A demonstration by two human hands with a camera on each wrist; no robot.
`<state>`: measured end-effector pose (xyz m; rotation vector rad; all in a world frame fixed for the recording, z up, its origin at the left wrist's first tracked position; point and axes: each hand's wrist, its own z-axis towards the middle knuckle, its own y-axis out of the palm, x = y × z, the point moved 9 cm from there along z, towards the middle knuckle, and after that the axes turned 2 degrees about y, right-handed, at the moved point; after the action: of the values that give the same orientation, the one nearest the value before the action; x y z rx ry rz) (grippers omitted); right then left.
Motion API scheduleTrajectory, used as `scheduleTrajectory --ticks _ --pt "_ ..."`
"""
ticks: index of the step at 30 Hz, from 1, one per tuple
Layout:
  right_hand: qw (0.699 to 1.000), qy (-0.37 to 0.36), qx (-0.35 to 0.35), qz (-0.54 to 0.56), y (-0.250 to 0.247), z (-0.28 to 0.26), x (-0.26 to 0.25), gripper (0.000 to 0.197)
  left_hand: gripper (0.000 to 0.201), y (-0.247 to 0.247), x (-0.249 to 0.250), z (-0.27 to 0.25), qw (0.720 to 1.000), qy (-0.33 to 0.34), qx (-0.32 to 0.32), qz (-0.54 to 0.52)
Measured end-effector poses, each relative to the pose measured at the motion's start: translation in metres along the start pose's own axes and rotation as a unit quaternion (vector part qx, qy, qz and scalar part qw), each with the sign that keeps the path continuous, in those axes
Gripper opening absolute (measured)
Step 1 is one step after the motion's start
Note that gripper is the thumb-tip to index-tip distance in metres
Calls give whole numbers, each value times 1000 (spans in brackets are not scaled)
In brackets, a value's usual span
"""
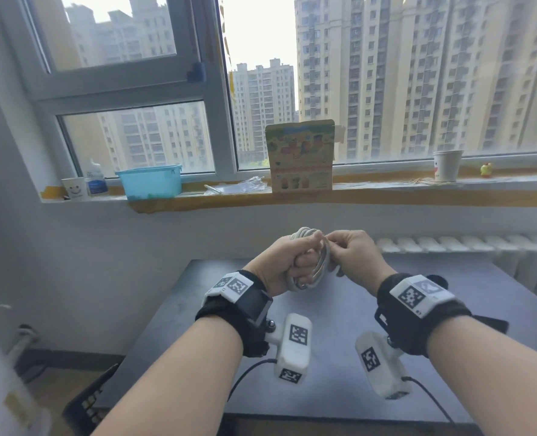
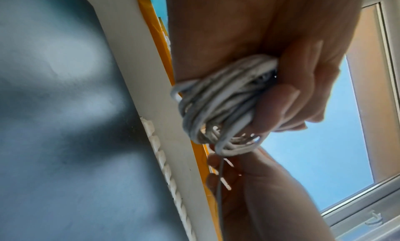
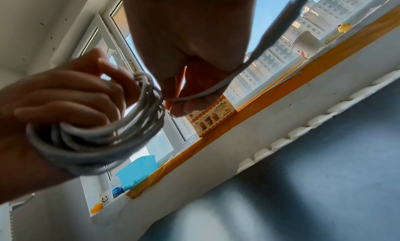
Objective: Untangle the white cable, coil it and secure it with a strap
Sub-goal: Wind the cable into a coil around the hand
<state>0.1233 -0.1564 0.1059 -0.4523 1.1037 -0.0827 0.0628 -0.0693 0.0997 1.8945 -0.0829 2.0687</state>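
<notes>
Above the counter (image 1: 339, 357), the left hand (image 1: 284, 262) grips the coiled white cable (image 1: 319, 262); the right hand (image 1: 352, 256) pinches its loose tail. Coiling looks nearly finished; next, strapping the bundle.

White cable (image 1: 319, 262) — coiled, in hand

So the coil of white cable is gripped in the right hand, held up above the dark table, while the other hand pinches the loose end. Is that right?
Not quite: the coil of white cable is gripped in the left hand, not the right. The right hand is the one pinching the loose end, as the right wrist view shows. The rest holds: the head view shows both hands raised above the dark table.
</notes>
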Motion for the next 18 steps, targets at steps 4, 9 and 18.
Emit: scheduleTrajectory --ticks 4,9,18 --pt "997 38 -62 1 16 -12 8 36 28 -3 10 2 999 34 32 -24" --pt "991 51 -114 -46 37 -22 11 38 14 -11 16 6 993 48 79 -76" --pt "978 38 -154 -137 60 -31 6 21 17 -32 8 5 974 60 201 -90"
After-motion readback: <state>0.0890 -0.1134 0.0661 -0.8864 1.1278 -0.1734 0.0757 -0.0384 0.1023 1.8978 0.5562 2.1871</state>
